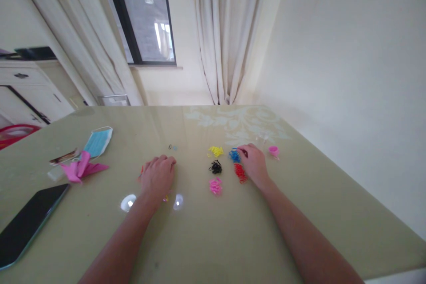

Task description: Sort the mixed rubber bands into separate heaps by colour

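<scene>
Right hand, its fingertips drawn together, meets the heap of blue bands right of the middle of the bench; whether it pinches one is too small to tell. Red bands lie just nearer, and yellow bands, black bands and pink bands form a column to the left, presumably kept apart so the colours don't mix. Left hand rests palm down with fingers curled, perhaps steadying something underneath; I cannot tell whether it grips anything. Beyond the right hand sits what looks like a small pink cup, contents unclear. A folded pink paper, face mask and phone lie well off left, likely out of the way. At the far left edge, a red basket seems to hold something pale.
</scene>
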A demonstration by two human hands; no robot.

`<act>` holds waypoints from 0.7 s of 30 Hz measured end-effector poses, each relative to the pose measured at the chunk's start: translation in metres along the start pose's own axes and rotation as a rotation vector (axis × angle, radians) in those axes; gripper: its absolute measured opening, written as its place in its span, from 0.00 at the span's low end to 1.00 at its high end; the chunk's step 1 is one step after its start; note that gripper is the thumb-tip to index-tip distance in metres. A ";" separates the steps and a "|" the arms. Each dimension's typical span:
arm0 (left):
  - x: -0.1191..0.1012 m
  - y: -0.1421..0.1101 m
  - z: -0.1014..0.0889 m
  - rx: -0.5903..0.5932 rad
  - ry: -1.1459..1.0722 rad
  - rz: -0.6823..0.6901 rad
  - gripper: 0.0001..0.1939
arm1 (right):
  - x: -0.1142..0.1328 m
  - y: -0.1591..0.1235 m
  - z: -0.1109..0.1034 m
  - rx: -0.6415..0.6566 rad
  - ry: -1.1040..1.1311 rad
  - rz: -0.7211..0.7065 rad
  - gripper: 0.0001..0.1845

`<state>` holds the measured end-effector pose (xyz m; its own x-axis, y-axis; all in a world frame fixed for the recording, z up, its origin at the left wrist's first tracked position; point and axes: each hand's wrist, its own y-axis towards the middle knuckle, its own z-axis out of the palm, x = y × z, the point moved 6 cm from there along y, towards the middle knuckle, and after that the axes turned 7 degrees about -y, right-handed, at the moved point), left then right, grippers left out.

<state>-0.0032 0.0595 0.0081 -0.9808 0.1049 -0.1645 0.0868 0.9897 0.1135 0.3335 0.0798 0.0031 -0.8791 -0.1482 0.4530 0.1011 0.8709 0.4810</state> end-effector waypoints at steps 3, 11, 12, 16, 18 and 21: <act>0.001 0.001 0.002 0.004 0.012 0.001 0.20 | -0.002 0.000 0.007 0.016 -0.044 -0.018 0.14; -0.003 0.001 0.005 0.003 0.000 0.030 0.20 | -0.007 -0.003 0.010 0.022 -0.098 -0.025 0.14; -0.005 0.001 0.004 -0.008 -0.014 0.032 0.20 | -0.006 -0.003 0.009 0.017 -0.099 -0.022 0.14; -0.006 0.003 -0.003 -0.122 -0.149 0.019 0.18 | -0.002 -0.004 0.001 -0.015 -0.092 -0.014 0.14; -0.005 0.005 -0.009 -0.212 -0.337 0.023 0.17 | 0.004 -0.005 -0.007 -0.038 -0.063 -0.023 0.15; -0.007 0.005 -0.016 -0.264 -0.781 0.046 0.13 | 0.023 -0.009 -0.021 -0.091 0.059 -0.081 0.16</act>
<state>0.0011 0.0618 0.0252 -0.5647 0.2782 -0.7770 -0.0158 0.9377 0.3472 0.3216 0.0587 0.0250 -0.8573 -0.2463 0.4521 0.0751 0.8089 0.5831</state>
